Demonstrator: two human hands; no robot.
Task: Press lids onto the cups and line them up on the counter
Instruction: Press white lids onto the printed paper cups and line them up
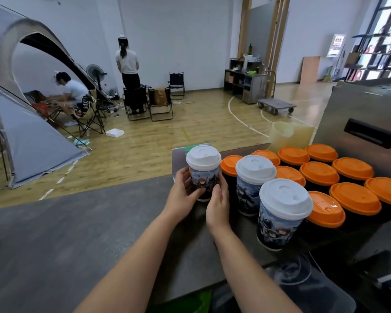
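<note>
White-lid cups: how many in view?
3. One far cup held between left hand and right hand; a middle cup and a near cup stand beside the orange-lidded cups. None seem hidden.

Lidded cup [203,175] — both hands' grip

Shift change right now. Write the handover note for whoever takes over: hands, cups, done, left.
Hands: left hand and right hand both grip the far white-lidded printed cup, low on the grey counter.
Cups: two more white-lidded printed cups stand in a diagonal line nearer you. Orange-lidded dark cups are grouped to the right.
Done: every cup in view has a lid.
Left: set the held cup down in line with the other two. Whether its lid is fully seated cannot be told.
</note>
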